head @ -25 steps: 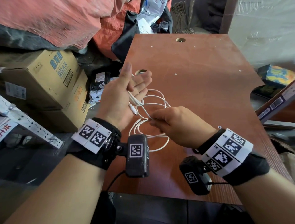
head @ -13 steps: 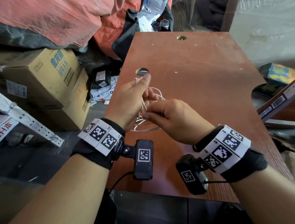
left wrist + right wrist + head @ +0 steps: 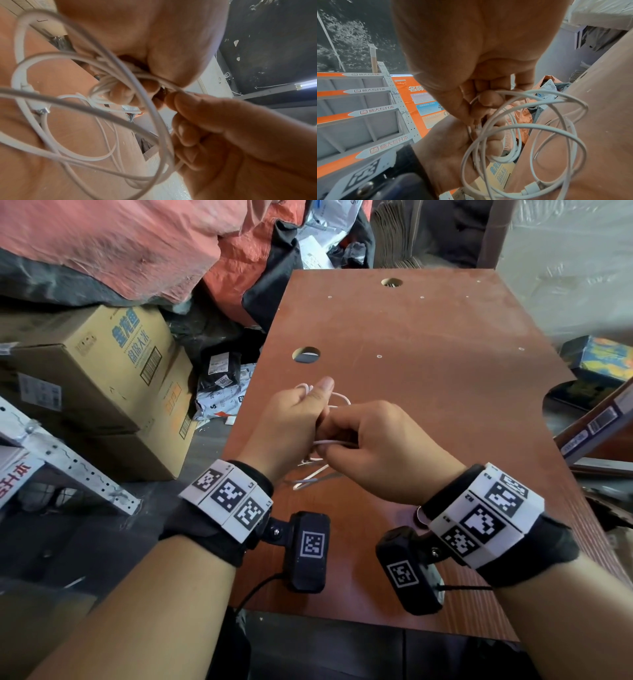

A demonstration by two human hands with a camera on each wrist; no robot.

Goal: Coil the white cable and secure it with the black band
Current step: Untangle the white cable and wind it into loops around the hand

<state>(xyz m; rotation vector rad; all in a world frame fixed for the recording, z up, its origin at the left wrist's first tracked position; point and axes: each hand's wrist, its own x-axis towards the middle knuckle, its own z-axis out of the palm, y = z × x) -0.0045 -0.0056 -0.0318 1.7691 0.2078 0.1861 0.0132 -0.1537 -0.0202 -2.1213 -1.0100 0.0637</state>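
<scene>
The white cable [image 3: 313,474] hangs in several loose loops between both hands, just above the brown table [image 3: 428,364]. My left hand [image 3: 291,422] grips the gathered loops, thumb up, and a small loop [image 3: 303,386] pokes out above its fingers. My right hand [image 3: 373,446] pinches a strand [image 3: 334,442] right beside the left. In the left wrist view the cable [image 3: 102,83] bunches at my left fingers and a metal-tipped plug [image 3: 42,109] dangles. The right wrist view shows the cable [image 3: 530,135] looping out with a white plug [image 3: 530,188] at the bottom. No black band is visible.
Cardboard boxes [image 3: 113,385] stand left of the table, under red and black cloth [image 3: 137,248]. Parcels [image 3: 222,385] lie on the floor by the table's left edge. The tabletop has two round holes [image 3: 306,355]. Boxes and boards [image 3: 603,412] crowd the right edge.
My left hand went from open with the cable across its palm to gripping the gathered loops. My right hand moved up and left against it, and the loops lifted off the table.
</scene>
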